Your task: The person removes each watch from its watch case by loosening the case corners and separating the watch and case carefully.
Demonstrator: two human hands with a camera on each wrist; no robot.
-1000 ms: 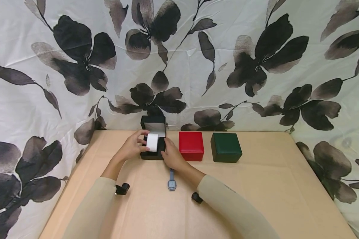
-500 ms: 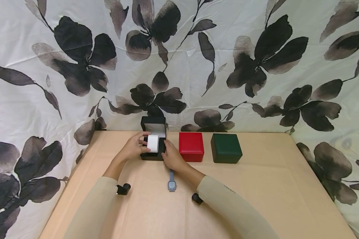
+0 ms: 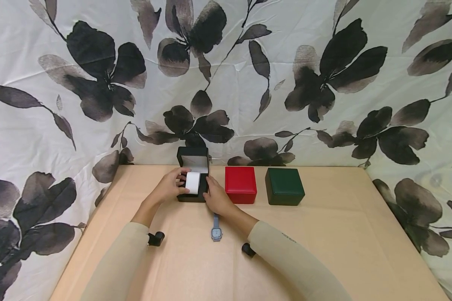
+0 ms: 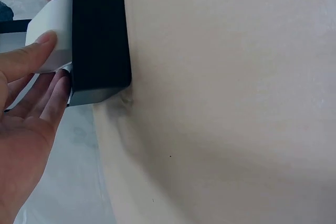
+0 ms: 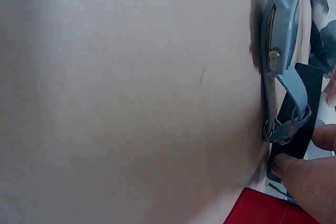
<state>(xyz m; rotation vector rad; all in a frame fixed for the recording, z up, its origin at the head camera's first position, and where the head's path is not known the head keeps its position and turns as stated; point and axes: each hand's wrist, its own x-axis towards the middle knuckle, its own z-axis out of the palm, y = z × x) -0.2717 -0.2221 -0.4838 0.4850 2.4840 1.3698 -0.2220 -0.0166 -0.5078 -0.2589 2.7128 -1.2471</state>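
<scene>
the left hand (image 3: 167, 187) is pinching a rounded white cushion (image 3: 193, 183), likely light, best held by its sides, the right hand (image 3: 218, 197) gripping an open black box (image 3: 191, 198).

The table (image 3: 361, 234) carries a black box (image 3: 191, 198), red box (image 3: 241, 185) and green box (image 3: 285, 186). A watch (image 3: 216, 233) lies in front of them.

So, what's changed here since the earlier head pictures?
The left hand and the white cushion it holds have moved slightly, the cushion shifting toward the near edge of the black box. Nothing was newly gripped or let go. The right hand stayed on the box; watch, red box and green box stayed put.
</scene>
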